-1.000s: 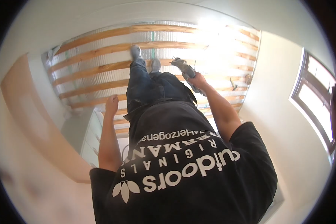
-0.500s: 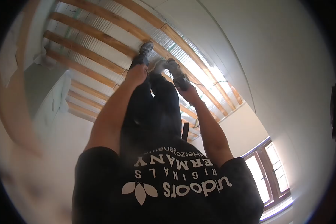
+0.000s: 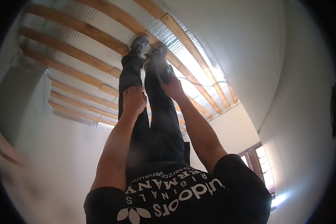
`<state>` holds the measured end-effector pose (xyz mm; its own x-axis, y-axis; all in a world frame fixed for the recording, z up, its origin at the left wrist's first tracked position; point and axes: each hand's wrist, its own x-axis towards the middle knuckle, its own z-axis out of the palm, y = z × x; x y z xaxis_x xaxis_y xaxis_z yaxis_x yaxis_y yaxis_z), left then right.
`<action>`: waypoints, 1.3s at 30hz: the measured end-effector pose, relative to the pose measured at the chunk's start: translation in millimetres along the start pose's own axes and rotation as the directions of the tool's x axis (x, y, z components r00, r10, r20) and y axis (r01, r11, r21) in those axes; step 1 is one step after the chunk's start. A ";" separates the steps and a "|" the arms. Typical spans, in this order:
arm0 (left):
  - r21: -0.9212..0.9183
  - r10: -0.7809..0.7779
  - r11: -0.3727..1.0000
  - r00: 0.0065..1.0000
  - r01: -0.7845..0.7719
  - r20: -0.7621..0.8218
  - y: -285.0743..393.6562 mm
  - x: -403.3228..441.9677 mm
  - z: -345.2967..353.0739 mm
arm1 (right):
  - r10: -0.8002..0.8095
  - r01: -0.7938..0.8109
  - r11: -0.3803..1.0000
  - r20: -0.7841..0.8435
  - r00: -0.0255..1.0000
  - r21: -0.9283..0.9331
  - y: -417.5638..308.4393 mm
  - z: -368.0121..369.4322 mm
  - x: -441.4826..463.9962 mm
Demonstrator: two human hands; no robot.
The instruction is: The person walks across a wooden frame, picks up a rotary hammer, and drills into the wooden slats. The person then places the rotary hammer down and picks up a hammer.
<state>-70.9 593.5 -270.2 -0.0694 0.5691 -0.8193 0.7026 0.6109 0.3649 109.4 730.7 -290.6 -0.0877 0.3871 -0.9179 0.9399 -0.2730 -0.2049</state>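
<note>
My right hand is wrapped round the grip of a dark power tool, which points away from me between my lower legs, near my shoes. Its far end blends with the grey shoe behind it and is hard to make out. My left hand is closed in front of my left knee, with its fingers curled in. Whatever it may hold is hidden. Below my feet, wooden battens run across a silvery foil sheet.
A thin cable crosses the battens to the right of the tool. Pale walls stand on both sides, with a brown-framed window at the lower right. A grey-green panel or cabinet is at the left.
The view has turned and shifted. My left hand has come in from the side to the front of my leg. My right hand has brought the tool inward, closer to my shoes.
</note>
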 end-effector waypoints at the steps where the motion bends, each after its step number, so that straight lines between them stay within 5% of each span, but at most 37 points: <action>1: 0.009 -0.013 1.000 1.000 0.013 0.022 0.2 -0.8 3.4 | -0.032 0.033 0.999 -0.035 0.999 0.011 3.9 8.5 9.4; 24: 0.046 -0.091 0.995 0.985 0.085 0.146 20.0 25.8 3.4 | -0.074 0.073 0.996 -0.024 0.997 -0.056 -12.3 0.1 38.6; 27: 0.011 -0.024 1.000 0.996 0.025 -0.083 17.7 22.4 15.0 | -0.074 0.073 0.996 -0.031 0.997 -0.049 -5.6 3.1 39.0; 39: -0.040 -0.046 0.998 0.996 0.043 -0.078 25.0 32.0 9.7 | -0.079 0.083 0.988 0.037 0.996 -0.132 -19.0 -2.4 55.8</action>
<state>-48.7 621.6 -291.5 -0.1567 0.5820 -0.7979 0.6701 0.6561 0.3470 87.5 759.6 -337.2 -0.1737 0.3743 -0.9109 0.9647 -0.1211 -0.2338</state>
